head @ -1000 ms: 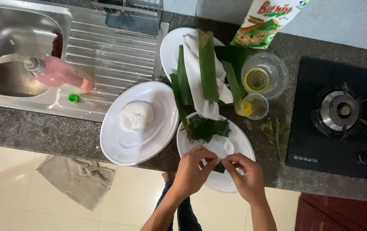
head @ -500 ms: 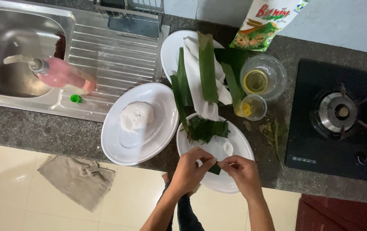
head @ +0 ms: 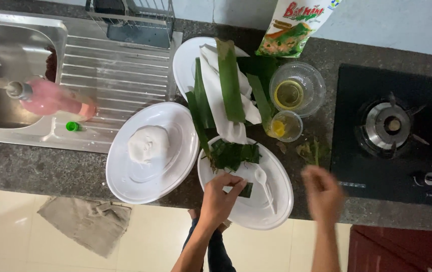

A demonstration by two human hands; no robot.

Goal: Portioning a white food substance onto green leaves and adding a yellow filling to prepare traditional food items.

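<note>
My left hand (head: 222,197) rests on a small folded green leaf piece (head: 246,190) lying on the near white oval plate (head: 276,211), fingers pinched on it. More cut leaf pieces (head: 233,154) sit at that plate's far end, and a white spoon (head: 264,181) lies on it. My right hand (head: 321,194) is blurred, lifted off the plate to the right over the dark counter, fingers loosely apart and holding nothing. To the left, another white plate (head: 125,186) carries a lump of white dough (head: 148,144).
Long green leaves (head: 228,80) and a white cloth lie on a far plate. Two clear bowls (head: 296,90) hold oil and yellow filling. A gas burner (head: 389,123) is at right, a sink with a pink bottle (head: 50,98) at left, a food packet (head: 294,27) behind.
My right hand has left the leaf piece and swung right, off the plate. My left hand stays on the folded leaf.
</note>
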